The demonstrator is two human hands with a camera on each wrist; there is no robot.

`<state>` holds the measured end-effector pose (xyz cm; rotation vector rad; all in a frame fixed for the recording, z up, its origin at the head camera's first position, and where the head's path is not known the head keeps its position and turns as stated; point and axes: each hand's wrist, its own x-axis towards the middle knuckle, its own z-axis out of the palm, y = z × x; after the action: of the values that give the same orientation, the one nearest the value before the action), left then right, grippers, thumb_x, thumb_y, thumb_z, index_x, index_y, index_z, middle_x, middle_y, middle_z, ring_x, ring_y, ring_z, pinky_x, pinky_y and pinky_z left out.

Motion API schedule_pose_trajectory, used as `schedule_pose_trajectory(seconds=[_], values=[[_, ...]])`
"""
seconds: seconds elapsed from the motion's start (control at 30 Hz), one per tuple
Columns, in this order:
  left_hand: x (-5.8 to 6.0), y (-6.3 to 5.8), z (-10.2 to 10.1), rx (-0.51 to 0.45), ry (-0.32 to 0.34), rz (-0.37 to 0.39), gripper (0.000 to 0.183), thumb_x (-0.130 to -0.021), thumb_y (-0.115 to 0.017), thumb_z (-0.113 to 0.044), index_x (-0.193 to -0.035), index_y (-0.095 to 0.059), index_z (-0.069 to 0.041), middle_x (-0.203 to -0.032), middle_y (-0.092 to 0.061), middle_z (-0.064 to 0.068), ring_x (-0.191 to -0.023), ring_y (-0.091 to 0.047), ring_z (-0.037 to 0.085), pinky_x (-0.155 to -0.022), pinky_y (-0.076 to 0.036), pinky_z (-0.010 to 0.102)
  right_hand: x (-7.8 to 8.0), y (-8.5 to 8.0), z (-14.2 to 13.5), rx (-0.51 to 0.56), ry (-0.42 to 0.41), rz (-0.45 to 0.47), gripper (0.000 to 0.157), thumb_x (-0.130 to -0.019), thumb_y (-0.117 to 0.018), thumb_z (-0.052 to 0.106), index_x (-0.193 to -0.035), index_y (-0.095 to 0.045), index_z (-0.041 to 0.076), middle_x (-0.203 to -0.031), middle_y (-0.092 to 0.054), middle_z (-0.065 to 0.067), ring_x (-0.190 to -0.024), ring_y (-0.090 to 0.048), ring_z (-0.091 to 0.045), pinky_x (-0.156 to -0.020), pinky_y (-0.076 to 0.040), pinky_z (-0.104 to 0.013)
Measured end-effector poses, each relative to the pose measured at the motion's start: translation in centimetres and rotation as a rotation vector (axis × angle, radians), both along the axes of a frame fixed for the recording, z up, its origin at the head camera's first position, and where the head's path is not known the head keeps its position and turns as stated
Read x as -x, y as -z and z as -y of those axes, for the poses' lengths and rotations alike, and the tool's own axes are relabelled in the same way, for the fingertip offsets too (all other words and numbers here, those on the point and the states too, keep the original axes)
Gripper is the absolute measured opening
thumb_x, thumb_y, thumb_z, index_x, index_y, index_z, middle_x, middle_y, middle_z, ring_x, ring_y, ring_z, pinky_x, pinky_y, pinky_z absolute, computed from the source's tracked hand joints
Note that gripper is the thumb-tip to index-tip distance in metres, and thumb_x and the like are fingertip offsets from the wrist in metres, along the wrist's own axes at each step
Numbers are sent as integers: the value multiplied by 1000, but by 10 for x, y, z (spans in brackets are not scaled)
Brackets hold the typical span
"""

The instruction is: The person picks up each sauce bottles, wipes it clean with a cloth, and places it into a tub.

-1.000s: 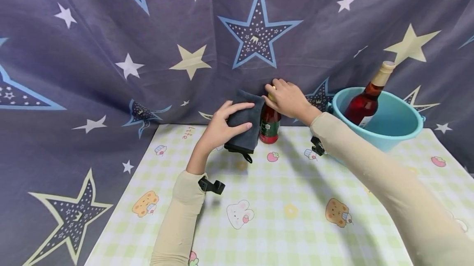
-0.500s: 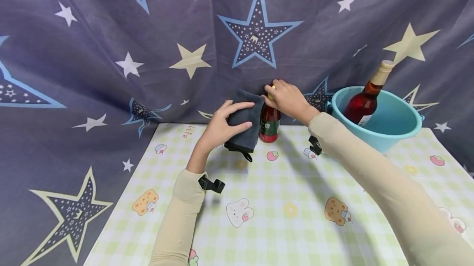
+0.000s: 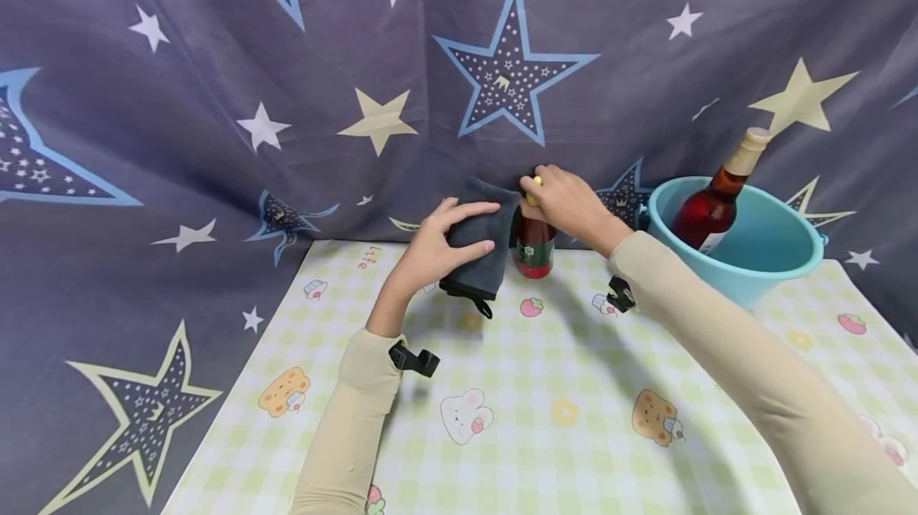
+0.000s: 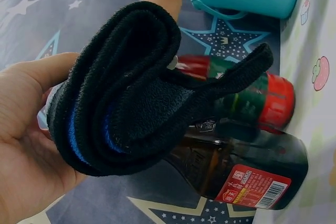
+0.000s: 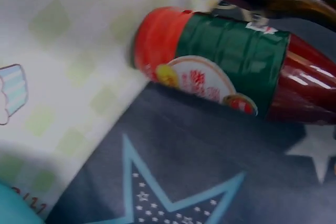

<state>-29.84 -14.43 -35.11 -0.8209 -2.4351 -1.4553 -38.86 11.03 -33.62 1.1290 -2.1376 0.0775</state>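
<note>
My left hand (image 3: 435,248) grips a dark grey folded towel (image 3: 479,240), thumb and fingers spread around its side. In the left wrist view the towel's layered folds and a loop at its end face the camera. My right hand (image 3: 571,204) holds the top of a red sauce bottle (image 3: 535,250) by its yellow cap (image 3: 532,190). This bottle has a green label and stands near upright at the table's back edge, just right of the towel. A dark brown bottle (image 4: 247,169) with a red barcode label stands beside it; the towel hides it in the head view.
At the back right, a light blue bucket (image 3: 746,288) holds a larger red bottle (image 3: 706,216) leaning with its pale-topped neck above the rim. A star-patterned curtain (image 3: 373,13) rises right behind the table. The checked tablecloth (image 3: 523,371) carries printed cartoon figures.
The head view has shifted a little. My right hand and the red sauce bottle have moved slightly right, away from the towel. The left hand's grip on the towel looks the same.
</note>
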Motion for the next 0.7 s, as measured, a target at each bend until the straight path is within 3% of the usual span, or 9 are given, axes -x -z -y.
schedule_pose_trajectory(seconds=[0.17,0.4,0.6,0.7], values=[[-1,0,-1,-10,2,4,49,-91,-79,-28,-137,-65,-38,-139,-54,3,-120,-52,20,-100,-44,46,-12,-15,-14,80,-13,-56,19,-95,-68,14,-86,-56,2,-70,-46,-11,-58,-42,-24,-51,-34,-32],[0,0,-5,-2,-6,-20,49,-91,-80,-25,-137,-66,-35,-139,-56,4,-131,-47,23,-107,-39,50,-38,-30,-29,157,-7,0,22,-96,-67,16,-82,-55,4,-69,-40,-8,-57,-40,-23,-52,-30,-32],[-1,5,-15,-11,-7,-23,49,-91,-79,-25,-138,-66,-32,-129,-57,6,-105,-51,23,-89,-45,41,-61,-23,-34,182,-10,28,18,-92,-69,16,-84,-59,5,-70,-42,-6,-57,-41,-20,-52,-32,-31],[-2,11,-24,-16,11,1,49,-92,-78,-25,-139,-65,-31,-129,-56,6,-103,-53,22,-86,-47,38,-70,-16,-35,159,-44,15,18,-91,-70,15,-82,-58,5,-69,-42,-6,-56,-40,-18,-51,-32,-29]])
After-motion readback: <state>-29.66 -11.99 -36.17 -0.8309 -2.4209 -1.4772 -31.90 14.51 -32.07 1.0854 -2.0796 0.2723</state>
